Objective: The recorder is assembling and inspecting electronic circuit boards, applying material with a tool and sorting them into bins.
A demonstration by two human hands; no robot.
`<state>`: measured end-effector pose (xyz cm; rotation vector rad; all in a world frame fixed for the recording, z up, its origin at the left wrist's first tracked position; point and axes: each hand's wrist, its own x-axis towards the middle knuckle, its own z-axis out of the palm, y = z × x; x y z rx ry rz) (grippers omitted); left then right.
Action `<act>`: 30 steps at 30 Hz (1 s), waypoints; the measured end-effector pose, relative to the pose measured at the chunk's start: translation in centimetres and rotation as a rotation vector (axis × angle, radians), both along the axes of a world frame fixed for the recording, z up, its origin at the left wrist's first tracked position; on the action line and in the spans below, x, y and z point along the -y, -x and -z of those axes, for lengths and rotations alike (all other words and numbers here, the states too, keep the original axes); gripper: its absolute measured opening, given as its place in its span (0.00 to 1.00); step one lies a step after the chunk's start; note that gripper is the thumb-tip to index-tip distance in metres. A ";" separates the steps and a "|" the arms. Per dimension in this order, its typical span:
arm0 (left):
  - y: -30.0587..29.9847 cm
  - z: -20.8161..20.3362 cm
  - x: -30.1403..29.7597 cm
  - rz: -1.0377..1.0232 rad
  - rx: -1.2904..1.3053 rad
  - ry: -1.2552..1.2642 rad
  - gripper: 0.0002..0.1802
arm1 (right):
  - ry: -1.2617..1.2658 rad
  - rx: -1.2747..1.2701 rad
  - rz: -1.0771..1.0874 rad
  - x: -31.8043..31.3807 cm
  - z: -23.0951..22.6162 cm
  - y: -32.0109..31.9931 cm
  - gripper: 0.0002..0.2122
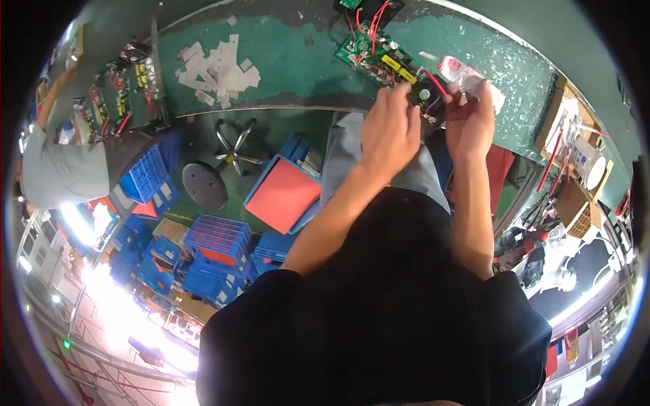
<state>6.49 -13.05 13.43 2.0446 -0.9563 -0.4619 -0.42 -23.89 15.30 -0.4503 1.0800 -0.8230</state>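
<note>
Black shirt [379, 318] | hands [393, 128] [470, 128] at circuit board [387, 62], grasp unclear | red-printed white container [462, 72], illegible

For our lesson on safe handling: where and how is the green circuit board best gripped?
I'd take the green circuit board by its long edges, coming from the near side, left of the left hand. It lies slantwise, yellow components crowd its top, and red wires rise at its far end.

The hands [393, 132] hide part of the circuit board [386, 63].
</note>
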 end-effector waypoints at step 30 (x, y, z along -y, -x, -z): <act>-3.7 8.7 -6.2 0.344 0.380 -0.186 0.25 | 0.617 -0.772 -0.601 -2.1 4.7 -5.1 0.09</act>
